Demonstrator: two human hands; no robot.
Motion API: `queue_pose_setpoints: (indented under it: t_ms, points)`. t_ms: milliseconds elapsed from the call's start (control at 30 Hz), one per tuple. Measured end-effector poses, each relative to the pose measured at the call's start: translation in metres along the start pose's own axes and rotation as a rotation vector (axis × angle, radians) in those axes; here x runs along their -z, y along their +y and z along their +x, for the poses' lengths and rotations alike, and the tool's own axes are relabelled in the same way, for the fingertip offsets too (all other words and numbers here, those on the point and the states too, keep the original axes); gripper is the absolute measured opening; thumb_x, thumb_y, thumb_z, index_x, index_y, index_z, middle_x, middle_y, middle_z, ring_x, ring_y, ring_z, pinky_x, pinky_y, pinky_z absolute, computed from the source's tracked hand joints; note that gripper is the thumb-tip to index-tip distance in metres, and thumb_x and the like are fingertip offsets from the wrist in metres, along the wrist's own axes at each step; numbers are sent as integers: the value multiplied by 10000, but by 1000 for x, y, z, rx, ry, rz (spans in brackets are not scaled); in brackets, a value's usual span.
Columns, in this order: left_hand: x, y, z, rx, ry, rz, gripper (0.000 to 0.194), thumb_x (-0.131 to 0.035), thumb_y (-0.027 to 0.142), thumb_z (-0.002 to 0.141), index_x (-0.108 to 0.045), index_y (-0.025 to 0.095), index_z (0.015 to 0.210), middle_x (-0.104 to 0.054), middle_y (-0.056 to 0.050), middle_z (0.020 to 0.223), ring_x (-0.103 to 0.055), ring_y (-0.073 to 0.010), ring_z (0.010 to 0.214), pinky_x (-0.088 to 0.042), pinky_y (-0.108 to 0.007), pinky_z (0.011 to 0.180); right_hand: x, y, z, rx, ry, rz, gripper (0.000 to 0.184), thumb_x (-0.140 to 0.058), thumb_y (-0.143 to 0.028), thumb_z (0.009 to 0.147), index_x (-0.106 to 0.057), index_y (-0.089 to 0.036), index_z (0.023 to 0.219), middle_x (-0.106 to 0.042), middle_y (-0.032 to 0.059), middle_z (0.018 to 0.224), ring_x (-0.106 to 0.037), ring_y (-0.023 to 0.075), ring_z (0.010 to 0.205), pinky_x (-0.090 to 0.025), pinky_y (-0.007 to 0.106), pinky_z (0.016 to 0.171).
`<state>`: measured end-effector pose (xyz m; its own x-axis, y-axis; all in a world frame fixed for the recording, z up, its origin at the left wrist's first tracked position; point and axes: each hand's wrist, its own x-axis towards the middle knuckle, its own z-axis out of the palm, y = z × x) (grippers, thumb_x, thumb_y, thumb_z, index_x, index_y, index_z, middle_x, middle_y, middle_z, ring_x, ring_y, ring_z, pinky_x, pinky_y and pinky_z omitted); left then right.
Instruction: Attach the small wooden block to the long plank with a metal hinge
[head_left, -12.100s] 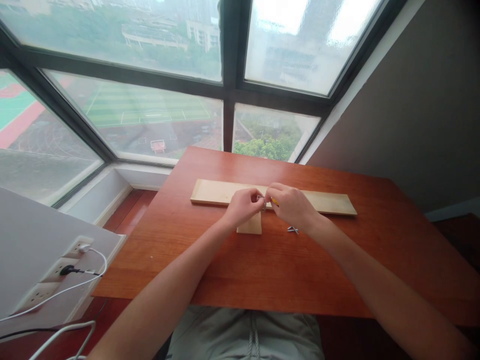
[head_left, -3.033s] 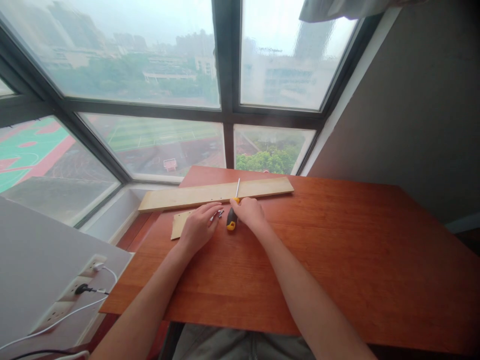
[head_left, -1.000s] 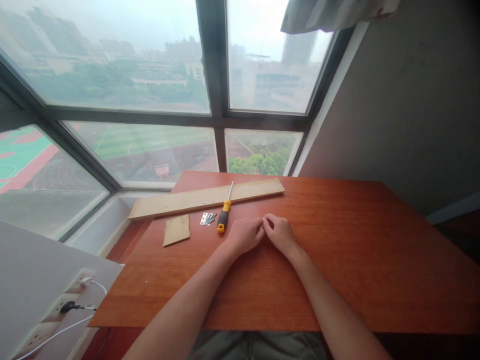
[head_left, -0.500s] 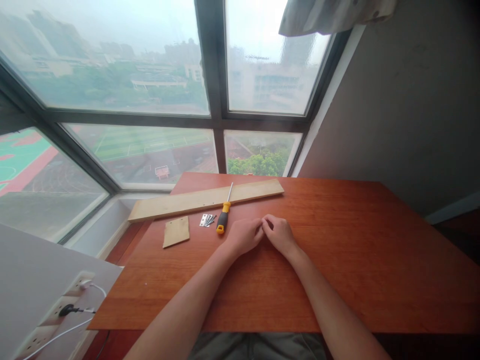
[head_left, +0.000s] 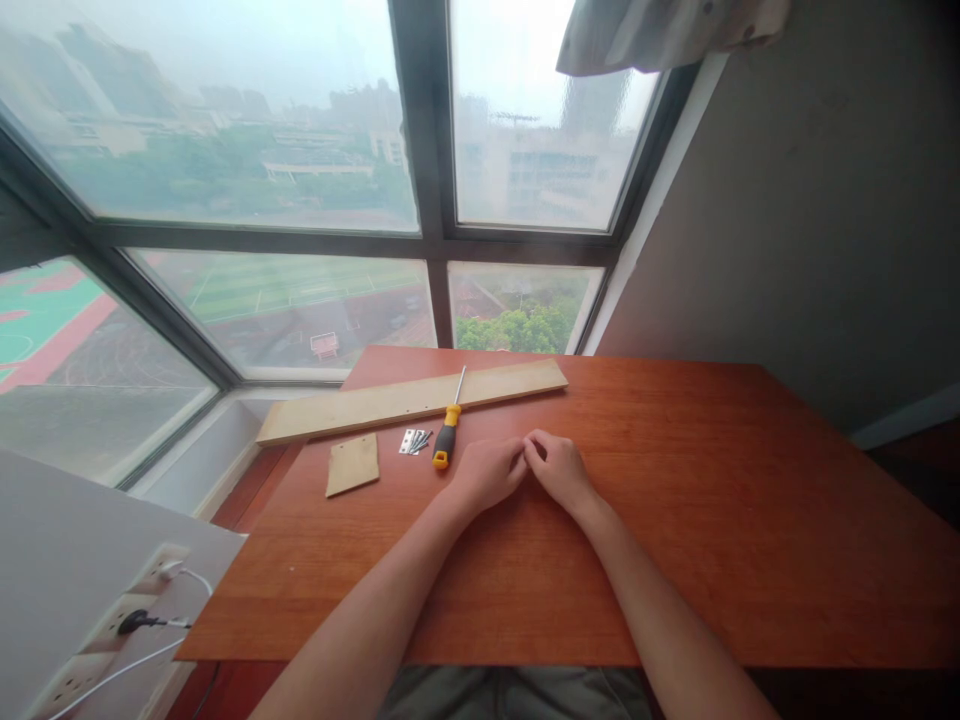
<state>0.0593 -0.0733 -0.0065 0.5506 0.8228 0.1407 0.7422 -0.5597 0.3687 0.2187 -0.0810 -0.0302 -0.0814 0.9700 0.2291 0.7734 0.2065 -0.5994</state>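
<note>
My left hand [head_left: 487, 472] and my right hand [head_left: 559, 468] rest on the wooden table, with their fingertips meeting in the middle. Both are closed, fingers curled in, and I see nothing held in either. Just left of my left hand lies a screwdriver [head_left: 445, 440] with a yellow and black handle, its shaft tip over a long wooden board [head_left: 360, 403]. A small metal hinge [head_left: 406, 440] with several screws [head_left: 421, 442] on it lies beside the screwdriver. Further left is a small squarish wooden piece [head_left: 353, 466] with holes near one edge.
The brown table top [head_left: 750, 520] stretches to the right of my hands. Tall windows [head_left: 300, 310] stand behind it. At the lower left, a white wall carries sockets with a black plug [head_left: 133, 621] and white cables. A grey wall [head_left: 787, 220] rises at the right.
</note>
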Motion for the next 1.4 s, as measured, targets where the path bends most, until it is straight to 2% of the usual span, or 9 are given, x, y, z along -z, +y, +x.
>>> queue_pose_setpoints:
  t_ms: [933, 1400]
  points:
    - [3, 2, 0, 20, -17, -11, 236, -450, 320, 941, -663, 219, 950, -743, -55, 940, -684, -210, 843, -439, -264, 687, 2, -1, 0, -1, -14, 8, 248, -460, -300, 908, -648, -225, 766, -704, 32, 742, -624, 181, 699, -383, 266, 658]
    - [1, 0, 0, 4, 11, 13, 237, -436, 318, 947, -649, 218, 930, -744, -47, 920, -682, -209, 808, -415, -269, 652, 2, -3, 0, -6, -21, 8, 256, -448, -305, 916, -639, -223, 766, -703, 37, 752, -625, 184, 707, -380, 270, 667]
